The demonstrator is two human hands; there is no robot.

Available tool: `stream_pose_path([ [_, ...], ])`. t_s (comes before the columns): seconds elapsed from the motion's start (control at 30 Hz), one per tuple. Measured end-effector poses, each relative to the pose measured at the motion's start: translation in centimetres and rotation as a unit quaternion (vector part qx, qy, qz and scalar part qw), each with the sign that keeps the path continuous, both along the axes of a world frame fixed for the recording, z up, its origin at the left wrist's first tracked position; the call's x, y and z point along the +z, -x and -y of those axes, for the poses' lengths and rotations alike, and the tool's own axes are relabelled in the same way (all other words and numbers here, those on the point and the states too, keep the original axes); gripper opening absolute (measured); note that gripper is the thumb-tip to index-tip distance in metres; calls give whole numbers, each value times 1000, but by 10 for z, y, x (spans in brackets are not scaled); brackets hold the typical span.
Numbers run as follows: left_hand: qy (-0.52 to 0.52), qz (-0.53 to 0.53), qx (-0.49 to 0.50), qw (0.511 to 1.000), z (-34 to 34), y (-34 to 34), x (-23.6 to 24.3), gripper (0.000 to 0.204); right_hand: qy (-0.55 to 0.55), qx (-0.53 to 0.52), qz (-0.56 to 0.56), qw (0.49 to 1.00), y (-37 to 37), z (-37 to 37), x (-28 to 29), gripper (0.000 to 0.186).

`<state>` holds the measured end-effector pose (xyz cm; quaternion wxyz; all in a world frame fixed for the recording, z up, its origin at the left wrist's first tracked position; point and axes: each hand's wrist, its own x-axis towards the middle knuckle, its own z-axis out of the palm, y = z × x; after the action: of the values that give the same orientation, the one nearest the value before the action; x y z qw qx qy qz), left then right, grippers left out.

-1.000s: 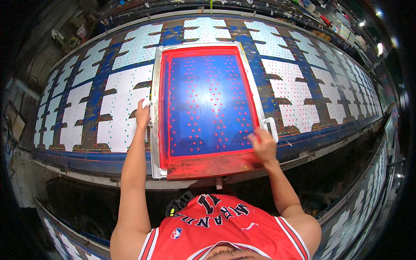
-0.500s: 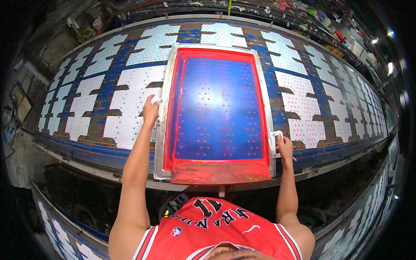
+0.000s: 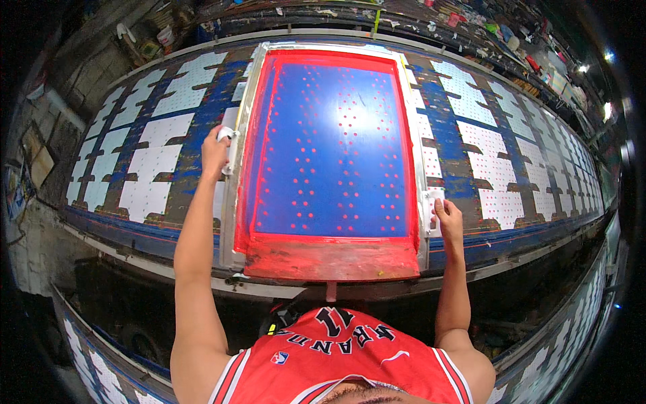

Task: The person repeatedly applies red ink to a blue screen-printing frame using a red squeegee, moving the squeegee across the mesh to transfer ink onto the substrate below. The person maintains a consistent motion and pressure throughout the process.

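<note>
A rectangular printing screen (image 3: 323,155) lies over the long table: blue mesh with red dots, red ink around its inside edges, a pale metal frame and a broad red-smeared strip (image 3: 330,259) along the near end. My left hand (image 3: 214,151) is closed on the white handle (image 3: 229,141) at the screen's left side. My right hand (image 3: 448,219) grips the white handle (image 3: 433,202) at the right side, a little lower. Dotted white cut pieces (image 3: 151,165) show beside the screen on both sides, some with red dots (image 3: 496,205).
The table (image 3: 484,246) curves across the view with rows of cut pieces and blue-stained gaps. Another table (image 3: 572,323) with pieces runs along the lower right. Cluttered shelving (image 3: 484,30) lies beyond the far edge; a grey wall (image 3: 40,128) is at the left.
The screen has shifted left along the table, covering most of a green-dotted piece formerly beside it. My right hand has moved from the lower rail onto the right handle; my left hand stays on its handle.
</note>
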<state>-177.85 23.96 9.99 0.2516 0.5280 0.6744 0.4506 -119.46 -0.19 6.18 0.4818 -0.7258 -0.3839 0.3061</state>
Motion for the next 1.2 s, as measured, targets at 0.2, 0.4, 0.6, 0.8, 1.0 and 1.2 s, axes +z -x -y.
stream_pose_path([
  [0.2, -27, -46, 14, 998, -40, 146, 22, 47, -23, 112, -13, 993, 140, -31, 20, 55],
  [0.4, -10, -68, 25, 997, -72, 255, 32, 48, -36, 161, -127, 978, 256, -47, 28, 48],
  [0.6, -21, -72, 38, 996, -74, 313, -7, 49, -36, 179, -164, 969, 317, -43, 0, 49],
  [0.8, -8, 2, 23, 1000, -54, 339, -51, 50, 11, 178, -169, 969, 326, -36, -22, 63],
  [1.0, 45, 39, 34, 998, -27, 342, -77, 48, 34, 161, -159, 974, 321, -18, -34, 70],
  [1.2, 41, 63, 42, 996, -18, 341, -88, 49, 29, 170, -191, 966, 319, -13, -32, 67],
])
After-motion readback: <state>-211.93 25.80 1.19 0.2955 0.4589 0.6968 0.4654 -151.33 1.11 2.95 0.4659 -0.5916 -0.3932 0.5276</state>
